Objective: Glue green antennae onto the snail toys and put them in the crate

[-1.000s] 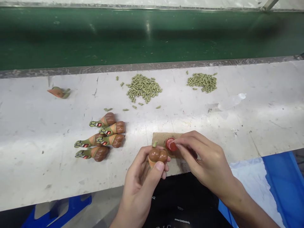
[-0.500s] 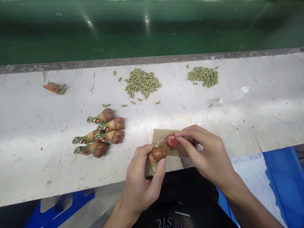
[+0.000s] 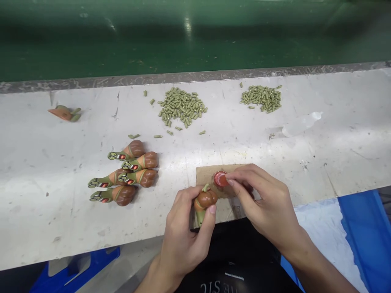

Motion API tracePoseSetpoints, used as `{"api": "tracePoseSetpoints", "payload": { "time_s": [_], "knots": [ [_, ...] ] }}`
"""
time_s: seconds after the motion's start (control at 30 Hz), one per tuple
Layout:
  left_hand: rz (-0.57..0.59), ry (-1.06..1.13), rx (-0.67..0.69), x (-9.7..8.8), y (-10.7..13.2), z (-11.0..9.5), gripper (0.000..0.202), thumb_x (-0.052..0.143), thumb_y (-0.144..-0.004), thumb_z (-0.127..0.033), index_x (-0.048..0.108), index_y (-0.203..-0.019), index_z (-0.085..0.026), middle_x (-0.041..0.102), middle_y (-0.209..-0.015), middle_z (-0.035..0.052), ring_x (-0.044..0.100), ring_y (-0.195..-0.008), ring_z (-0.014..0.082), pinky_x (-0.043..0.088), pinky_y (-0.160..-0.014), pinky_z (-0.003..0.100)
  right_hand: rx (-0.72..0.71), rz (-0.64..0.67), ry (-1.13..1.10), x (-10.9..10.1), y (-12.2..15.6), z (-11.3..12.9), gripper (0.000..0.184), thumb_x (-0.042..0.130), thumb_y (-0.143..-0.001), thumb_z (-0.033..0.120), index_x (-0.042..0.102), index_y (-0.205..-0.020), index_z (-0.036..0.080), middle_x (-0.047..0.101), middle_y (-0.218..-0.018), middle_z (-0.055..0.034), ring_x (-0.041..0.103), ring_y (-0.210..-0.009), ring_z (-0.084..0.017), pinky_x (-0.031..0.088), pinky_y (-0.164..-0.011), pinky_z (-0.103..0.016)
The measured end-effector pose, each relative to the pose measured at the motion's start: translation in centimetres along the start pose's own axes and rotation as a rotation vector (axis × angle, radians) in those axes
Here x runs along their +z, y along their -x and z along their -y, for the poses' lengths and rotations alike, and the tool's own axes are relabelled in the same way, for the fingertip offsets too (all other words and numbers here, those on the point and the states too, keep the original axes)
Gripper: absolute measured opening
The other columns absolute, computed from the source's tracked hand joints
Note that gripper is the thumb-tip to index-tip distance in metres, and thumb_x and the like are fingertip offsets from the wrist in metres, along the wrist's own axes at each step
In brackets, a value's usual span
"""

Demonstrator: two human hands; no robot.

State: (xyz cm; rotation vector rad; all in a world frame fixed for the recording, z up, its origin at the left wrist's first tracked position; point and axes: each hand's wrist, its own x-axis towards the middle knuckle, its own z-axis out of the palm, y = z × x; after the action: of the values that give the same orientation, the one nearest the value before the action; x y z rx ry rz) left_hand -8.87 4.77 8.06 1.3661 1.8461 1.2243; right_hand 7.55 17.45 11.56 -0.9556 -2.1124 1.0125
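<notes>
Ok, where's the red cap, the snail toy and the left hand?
Red cap (image 3: 220, 178), head view, on its top face.
Snail toy (image 3: 206, 199), head view, on its brown shell.
Left hand (image 3: 183, 232), head view, on its back.

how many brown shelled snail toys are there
6: five snail toys lie grouped on the white workbench, and a sixth snail toy is in the left hand. None appear hidden.

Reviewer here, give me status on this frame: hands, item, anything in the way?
Left hand gripping brown-shelled toy snail. Right hand at red cap, which sits on cardboard piece. Five more toy snails off left, apart from hands.
</notes>
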Motion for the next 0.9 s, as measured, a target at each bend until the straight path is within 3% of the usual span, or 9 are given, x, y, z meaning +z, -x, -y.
{"api": "tracePoseSetpoints", "payload": {
  "time_s": [0.27,0.47,0.6,0.73,0.83,0.9],
  "knots": [
    [-0.05,0.211,0.018,0.0,0.5,0.1,0.04,0.065,-0.111,-0.015,0.06,-0.145,-0.035,0.068,-0.132,0.0042,0.067,-0.128,0.0222,0.053,-0.113,0.037,0.007,0.002,-0.001,-0.1,-0.1,0.0,0.024,0.067,-0.108,0.002,0.078,-0.112,0.023,0.081,-0.109,-0.0019,0.078,-0.104,-0.016,0.067,-0.092,-0.028],
    [-0.031,0.33,-0.119,-0.1,0.2,-0.6,0.027,0.063,-0.116,-0.025,0.064,-0.14,-0.039,0.072,-0.123,-0.0018,0.07,-0.11,0.0143,0.057,-0.102,0.025,0.005,0.03,-0.023,0.0,0.2,-0.1,0.02,0.066,-0.11,0.005,0.078,-0.114,0.021,0.08,-0.11,-0.0027,0.078,-0.106,-0.016,0.067,-0.094,-0.029],
    [-0.058,0.429,-0.22,-0.1,-0.5,-1.1,0.013,0.068,-0.116,-0.035,0.07,-0.129,-0.035,0.076,-0.112,-0.0024,0.071,-0.094,0.0118,0.061,-0.096,0.021,0.016,0.011,-0.053,0.1,0.2,0.1,0.021,0.066,-0.11,0.005,0.079,-0.114,0.022,0.082,-0.11,-0.0031,0.078,-0.106,-0.017,0.067,-0.093,-0.03],
    [-0.009,0.561,-0.305,-0.2,-1.3,-2.1,0.013,0.074,-0.113,-0.039,0.076,-0.125,-0.036,0.077,-0.104,-0.0035,0.068,-0.085,0.0081,0.058,-0.081,0.012,0.177,-0.069,-0.238,-0.2,0.0,0.8,0.017,0.073,-0.108,0.013,0.085,-0.108,0.026,0.084,-0.107,-0.0001,0.08,-0.095,-0.015,0.067,-0.08,-0.024],
    [0.049,0.677,-0.348,-0.1,-1.7,-2.6,0.013,0.077,-0.111,-0.041,0.079,-0.123,-0.038,0.076,-0.104,-0.0044,0.069,-0.089,0.0066,0.056,-0.082,0.008,0.307,-0.116,-0.463,-0.5,0.0,1.4,0.013,0.078,-0.106,0.02,0.087,-0.104,0.03,0.083,-0.102,0.0026,0.077,-0.077,-0.01,0.067,-0.07,-0.018],
    [0.072,0.735,-0.358,-0.1,-1.9,-2.8,0.014,0.079,-0.11,-0.039,0.081,-0.124,-0.039,0.075,-0.103,-0.0044,0.07,-0.092,0.0065,0.057,-0.087,0.008,0.348,-0.125,-0.557,-0.6,0.1,1.7,0.011,0.081,-0.105,0.023,0.088,-0.103,0.031,0.084,-0.101,0.0028,0.078,-0.076,-0.01,0.068,-0.071,-0.016]
  ]
}}
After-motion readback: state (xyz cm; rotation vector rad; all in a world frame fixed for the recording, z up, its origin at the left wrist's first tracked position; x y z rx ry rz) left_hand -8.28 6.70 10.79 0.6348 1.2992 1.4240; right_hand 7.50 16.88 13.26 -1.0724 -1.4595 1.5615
